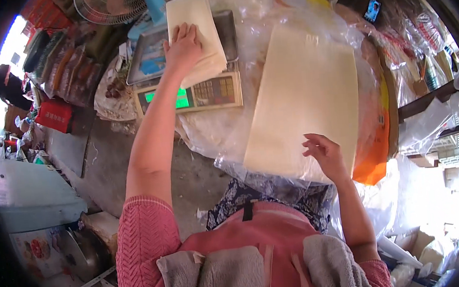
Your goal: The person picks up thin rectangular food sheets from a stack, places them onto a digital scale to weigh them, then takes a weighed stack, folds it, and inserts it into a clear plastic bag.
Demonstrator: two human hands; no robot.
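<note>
Plainly, two lots of pale cream, smooth sheet material lie at the hands. The left hand lies flat, palm down, its fingers a little spread on a thin stack of long cream rectangular sheets. That stack sits in a shallow, square-cornered silvery metal tray, reaching past its near and far rims, its lower layers slightly fanned at the near end. Beside the stack, toward the tray's left rim, rests a bright blue, glossy item whose kind I cannot tell. The tray tops a beige boxy weighing scale with a lit green display and a dark keypad, at the far left corner of a table draped in clear, crinkled plastic film.

The right hand is half curled, thumb and fingers apart with nothing between them, over the near end of a broad cream rectangular sheet; whether it touches, I cannot tell. This sheet is matte and flat, and spans the table from near edge toward far edge. Along the right edge shows a strip of slick orange plastic.

Left of the scale, a whitish, rumpled bag bears small, dark reddish lumps. Beyond the tray stands a blue fan with a round wire cage.
</note>
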